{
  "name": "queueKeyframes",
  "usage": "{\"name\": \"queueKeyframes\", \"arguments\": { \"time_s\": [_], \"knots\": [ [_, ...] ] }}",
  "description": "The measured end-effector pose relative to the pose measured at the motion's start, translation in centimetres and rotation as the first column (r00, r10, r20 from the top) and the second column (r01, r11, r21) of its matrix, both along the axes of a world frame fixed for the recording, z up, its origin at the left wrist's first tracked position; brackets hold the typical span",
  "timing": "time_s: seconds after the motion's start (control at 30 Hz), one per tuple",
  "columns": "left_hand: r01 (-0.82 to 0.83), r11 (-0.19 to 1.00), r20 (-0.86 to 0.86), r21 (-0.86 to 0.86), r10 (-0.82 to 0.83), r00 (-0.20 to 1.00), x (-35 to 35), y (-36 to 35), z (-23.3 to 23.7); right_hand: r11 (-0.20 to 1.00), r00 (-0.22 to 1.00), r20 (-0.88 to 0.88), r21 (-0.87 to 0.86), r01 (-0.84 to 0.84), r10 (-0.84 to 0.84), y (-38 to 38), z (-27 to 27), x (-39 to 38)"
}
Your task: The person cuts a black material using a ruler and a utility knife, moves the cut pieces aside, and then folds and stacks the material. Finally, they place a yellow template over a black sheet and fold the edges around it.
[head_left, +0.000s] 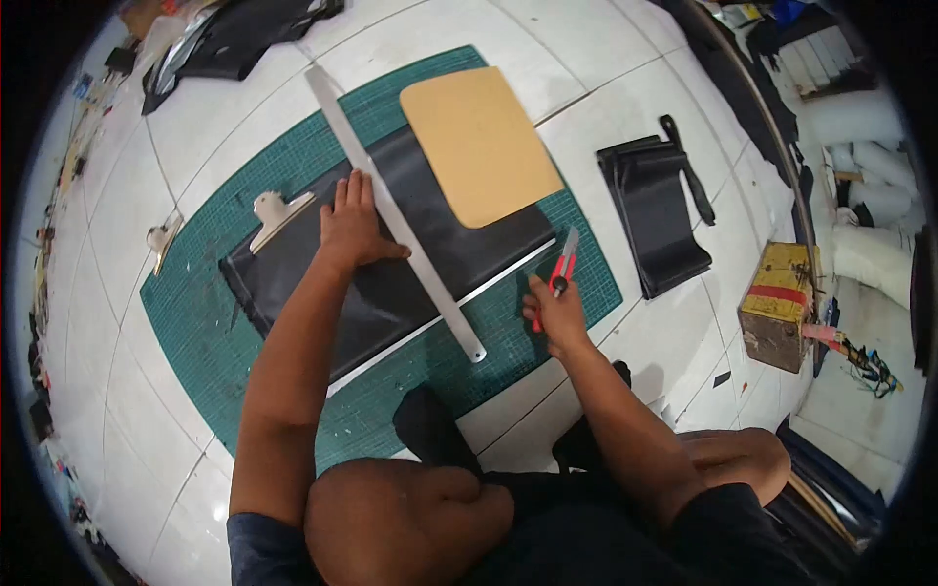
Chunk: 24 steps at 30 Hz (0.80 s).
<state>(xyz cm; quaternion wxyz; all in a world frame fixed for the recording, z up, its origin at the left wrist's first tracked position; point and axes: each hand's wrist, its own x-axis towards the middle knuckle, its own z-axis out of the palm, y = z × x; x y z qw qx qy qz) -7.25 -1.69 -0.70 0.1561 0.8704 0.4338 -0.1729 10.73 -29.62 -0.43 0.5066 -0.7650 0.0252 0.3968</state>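
My left hand [354, 227] lies with fingers spread on folded black sheet material [464, 254], its thumb and fingertips at the edge of a steel ruler [401, 220]. The ruler crosses the material at a slant. In my right hand [559, 314] is a red box cutter [565, 264], its blade pointing away from me, beside the material's near right corner. A tan card template [481, 146] with rounded corners rests partly on the material. Two metal bulldog clips, one clip [277, 217] on the material's left edge and another clip [163, 241] at the mat's edge, stand farther left.
Under the material lies a green cutting mat [391, 391] on a white tiled floor [127, 381]. Folded black pieces [660, 215] with a strap lie to the right. A yellow box [779, 305] stands farther right, near white rolls [870, 195]. More black material [239, 44] lies at upper left.
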Motion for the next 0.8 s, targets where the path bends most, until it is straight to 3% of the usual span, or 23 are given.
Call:
{"name": "queueKeyframes", "arguments": {
  "time_s": [0.1, 0.23, 0.43, 0.57, 0.77, 0.8],
  "knots": [
    [0.014, 1.0, 0.001, -0.004, -0.014, 1.0, -0.3, 0.0, 0.0, 0.977, 0.979, -0.03, 0.067, 0.202, -0.2, 3.5, -1.6, 0.4],
    [0.024, 1.0, -0.037, 0.006, -0.024, 0.999, 0.0, 0.0, -0.1, 0.932, 0.932, 0.082, -0.046, 0.359, -0.354, 6.6, -3.7, -0.9],
    [0.033, 0.999, -0.015, 0.002, -0.033, 0.999, -0.3, 0.1, -0.4, 0.86, 0.867, -0.022, 0.115, 0.498, -0.499, 7.5, -2.2, -1.9],
    [0.039, 0.999, -0.068, 0.001, -0.039, 0.997, -0.1, 0.1, 0.0, 0.919, 0.92, -0.027, 0.052, 0.391, -0.39, 6.4, -5.5, -0.6],
    [0.025, 0.999, -0.008, -0.021, -0.025, 1.0, -0.3, 0.2, -0.3, 0.881, 0.892, 0.133, 0.275, 0.385, -0.431, 7.6, -3.6, 2.2],
    [0.023, 1.0, -0.006, -0.02, -0.023, 1.0, -0.5, 0.2, -0.3, 0.912, 0.91, 0.159, 0.217, 0.347, -0.384, 7.4, -2.4, 2.7]
  ]
}}
